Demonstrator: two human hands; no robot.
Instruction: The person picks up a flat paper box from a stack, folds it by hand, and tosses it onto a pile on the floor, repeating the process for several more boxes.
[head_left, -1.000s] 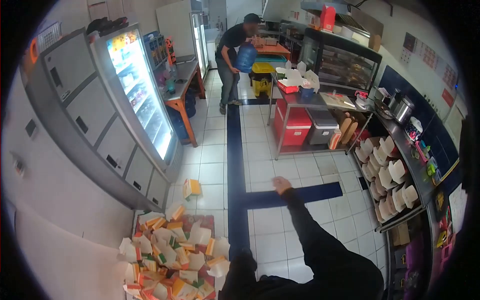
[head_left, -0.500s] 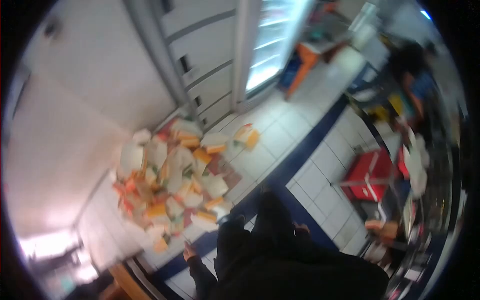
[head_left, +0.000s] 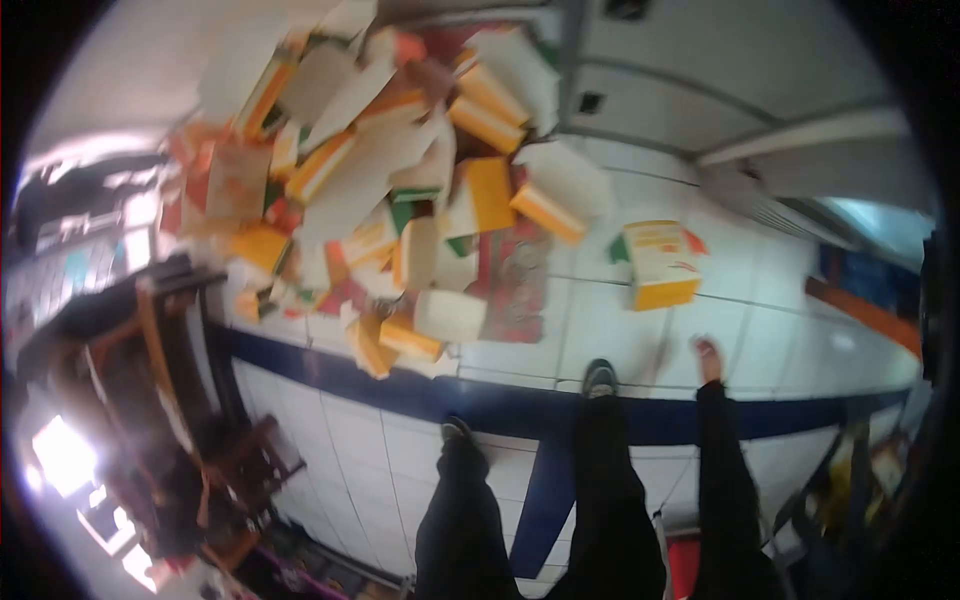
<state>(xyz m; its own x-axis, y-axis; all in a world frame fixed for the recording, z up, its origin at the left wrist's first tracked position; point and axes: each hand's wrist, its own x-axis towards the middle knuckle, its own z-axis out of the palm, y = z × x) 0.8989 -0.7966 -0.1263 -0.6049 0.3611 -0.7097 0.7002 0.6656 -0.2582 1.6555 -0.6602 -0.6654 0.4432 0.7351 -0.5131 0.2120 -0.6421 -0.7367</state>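
My right hand (head_left: pixel 708 358) reaches down over the white tiles, its dark sleeve behind it. Its fingers look loosely stretched, though slightly blurred, and nothing shows in them. Nearest to it, just ahead, a yellow and white cardboard box (head_left: pixel 662 265) lies alone on the floor with green and orange beside it. My left hand is out of view. To the left spreads a heap of open cardboard cartons (head_left: pixel 370 180), yellow, white, green and reddish. Under part of the heap lies a red patterned mat (head_left: pixel 515 290).
My shoes (head_left: pixel 600 378) stand near a dark blue floor stripe (head_left: pixel 520 402). Wooden furniture (head_left: pixel 160 340) is on the left. A pale cabinet (head_left: pixel 680 100) and a lit glass-front unit (head_left: pixel 880 230) stand at upper right. An orange-brown leg (head_left: pixel 865 310) reaches the floor on the right.
My view has turned, bringing the carton heap closer and higher in view. My left hand has left the view; my right hand has come forward near the lone box.
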